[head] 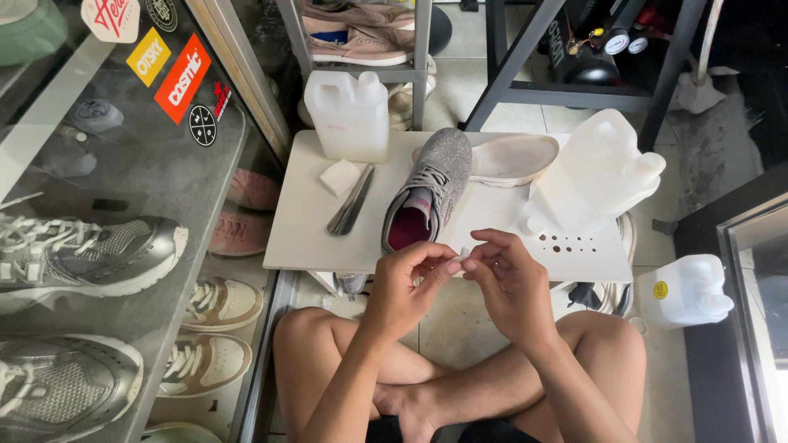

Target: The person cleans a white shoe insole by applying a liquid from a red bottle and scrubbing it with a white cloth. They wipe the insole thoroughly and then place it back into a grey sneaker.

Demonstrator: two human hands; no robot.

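Both my hands meet over the front edge of a low white table (304, 238). My left hand (404, 283) and my right hand (507, 275) pinch one small white piece (461, 258) between their fingertips; I cannot tell what it is. Just beyond my hands a grey knit sneaker (431, 189) with a dark pink lining lies on the table, heel toward me. A detached whitish sole (513, 157) lies behind it. I sit cross-legged on the floor.
A white jug (349, 115) stands at the table's back, another white jug (595, 176) lies at its right, a third (685, 289) on the floor. A metal shoehorn-like tool (351, 201) and white pad (338, 176) lie left. A glass cabinet (123, 246) of sneakers stands left.
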